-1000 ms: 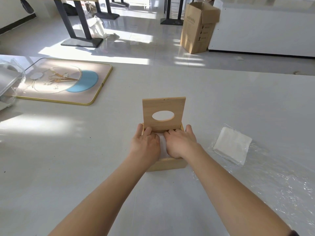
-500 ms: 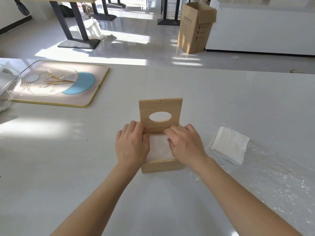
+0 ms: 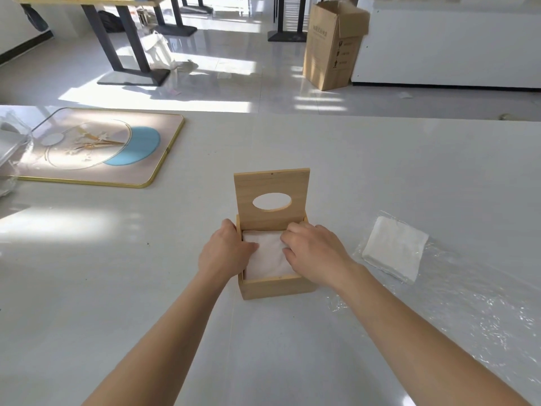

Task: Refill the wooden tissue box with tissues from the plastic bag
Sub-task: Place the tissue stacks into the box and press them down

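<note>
The wooden tissue box [image 3: 275,288] stands on the white table with its lid [image 3: 272,183] upright, an oval hole in it. White tissues [image 3: 268,257] fill the box. My left hand [image 3: 224,253] lies over the box's left wall, its thumb on the tissues. My right hand [image 3: 314,253] rests on the right side, fingers curled down onto the tissues. To the right, a second stack of white tissues [image 3: 393,252] lies on the clear plastic bag [image 3: 474,312], which is spread flat on the table.
A pink tray [image 3: 164,159] with a gold rim and a blue patch lies at the back left, beside a clear plastic container [image 3: 11,142] at the left edge. Beyond the table's far edge are a cardboard carton [image 3: 332,45] and table legs on the floor.
Both hands have spread apart from the middle of the box towards its sides, uncovering the white tissues inside. The box and lid have not moved.
</note>
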`<action>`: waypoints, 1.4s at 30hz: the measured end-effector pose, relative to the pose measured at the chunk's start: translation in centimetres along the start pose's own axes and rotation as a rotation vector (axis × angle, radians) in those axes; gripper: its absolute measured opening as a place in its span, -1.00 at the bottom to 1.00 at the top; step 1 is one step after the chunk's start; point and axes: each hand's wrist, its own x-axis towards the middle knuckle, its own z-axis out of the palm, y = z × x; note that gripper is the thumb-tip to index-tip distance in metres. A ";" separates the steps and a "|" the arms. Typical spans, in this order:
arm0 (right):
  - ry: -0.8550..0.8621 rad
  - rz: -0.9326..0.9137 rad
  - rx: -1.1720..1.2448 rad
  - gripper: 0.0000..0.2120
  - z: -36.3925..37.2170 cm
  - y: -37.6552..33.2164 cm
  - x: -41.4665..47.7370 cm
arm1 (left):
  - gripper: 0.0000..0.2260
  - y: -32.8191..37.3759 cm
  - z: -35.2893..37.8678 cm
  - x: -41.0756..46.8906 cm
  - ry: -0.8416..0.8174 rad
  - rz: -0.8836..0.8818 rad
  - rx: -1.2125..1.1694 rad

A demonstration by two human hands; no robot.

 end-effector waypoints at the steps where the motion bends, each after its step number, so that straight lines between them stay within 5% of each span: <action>1: -0.001 0.007 0.013 -0.80 0.0 0.0 0.0 | -0.72 0.0 -0.1 0.1 0.000 0.008 0.026; 6: 0.116 0.027 0.116 -0.79 -0.3 -0.4 -0.8 | -0.74 0.0 -0.9 0.6 -0.030 0.082 0.126; 14: 0.460 0.247 0.396 -0.90 -3.5 2.5 -3.8 | -0.45 -0.8 -1.9 -0.2 -0.107 -0.003 -0.353; 18: 0.593 0.386 0.342 -0.91 -4.5 5.6 -6.7 | -0.44 -0.3 -1.9 -2.0 0.283 0.099 -0.254; 21: 0.591 0.437 0.192 -0.70 -4.7 8.2 -9.1 | -0.41 1.3 -1.1 -4.3 0.529 0.331 -0.095; 24: 0.488 0.491 0.119 -0.43 -4.7 10.3 -11.6 | -0.39 3.6 0.3 -6.5 0.594 0.557 0.011; 30: 0.417 0.601 0.055 -0.27 -4.6 12.4 -16.4 | -0.37 7.2 4.7 -9.3 0.432 0.816 0.210; 42: 0.442 0.832 0.032 -0.27 -4.8 17.8 -29.2 | -0.35 13.2 14.6 -14.2 0.195 0.933 0.302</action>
